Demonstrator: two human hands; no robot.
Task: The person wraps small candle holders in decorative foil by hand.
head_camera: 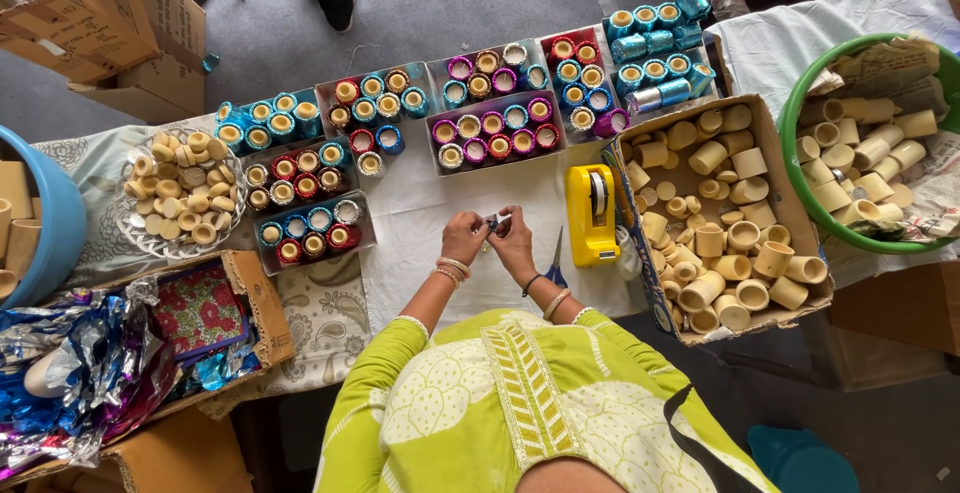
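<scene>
Head view: the left hand (463, 237) and the right hand (514, 241) meet over the white cloth (420, 215), fingers pinched together on a small shiny piece (493, 221). A yellow tape dispenser (591, 215) stands just right of them, scissors (555, 263) beside the right wrist.

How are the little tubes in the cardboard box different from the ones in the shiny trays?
The tubes in the cardboard box are plain cream and lie jumbled, some tipped over. The tubes in the shiny trays wear bright foil, red, purple, blue or green, and stand upright in neat rows. Both are short, hollow rounds. The hands hold something small between them.
</scene>
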